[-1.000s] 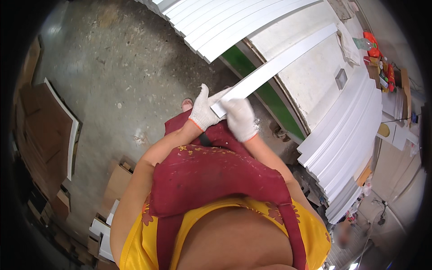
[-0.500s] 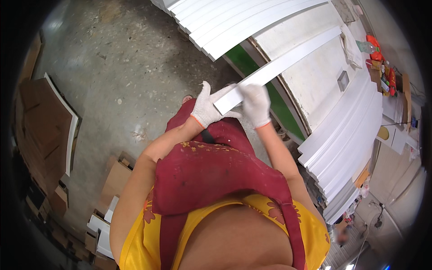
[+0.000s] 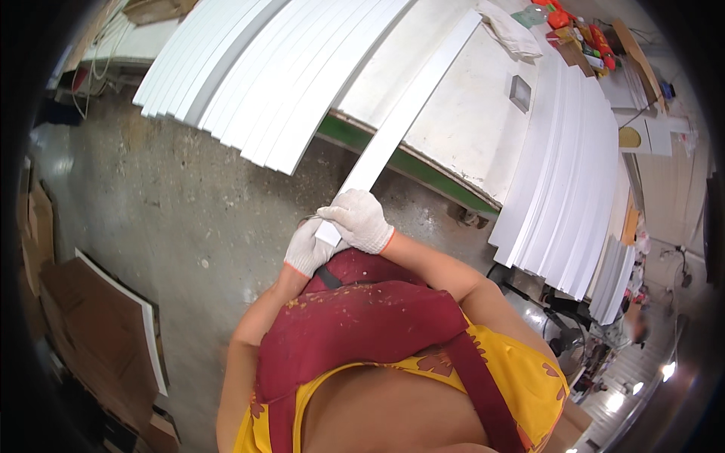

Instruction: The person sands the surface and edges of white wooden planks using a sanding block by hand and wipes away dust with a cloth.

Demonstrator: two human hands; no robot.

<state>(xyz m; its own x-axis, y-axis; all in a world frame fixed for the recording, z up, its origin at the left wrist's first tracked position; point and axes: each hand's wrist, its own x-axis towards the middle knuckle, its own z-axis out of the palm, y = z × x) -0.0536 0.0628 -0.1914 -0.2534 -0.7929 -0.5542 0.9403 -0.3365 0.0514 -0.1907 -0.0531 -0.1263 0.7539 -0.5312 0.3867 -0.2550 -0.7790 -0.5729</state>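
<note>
A long white strip (image 3: 408, 109) slants from the worktable down to my waist, its near end between my two hands. My left hand (image 3: 305, 248), in a white knitted glove with an orange cuff, is closed around that end from below and the left. Over the top lies my right hand (image 3: 361, 220), gloved alike, its fingers curled across the strip just above the end. A thin dark line shows by the right fingertips; what it is I cannot make out. The left fingers are partly hidden behind the strip and the right hand.
Stacked white strips lie on the worktable (image 3: 461, 140), one stack (image 3: 264, 90) left of mine, another (image 3: 559, 181) to the right. A small grey rectangular piece (image 3: 519, 93) and a cloth (image 3: 507, 30) rest between. Brown cardboard (image 3: 98, 325) stands at the lower left on the concrete floor (image 3: 204, 211).
My view has turned toward the right-hand stack, so the table appears shifted left. My right hand, blurred before, now lies closed over the strip near its end. The left hand's raised thumb has come down.
</note>
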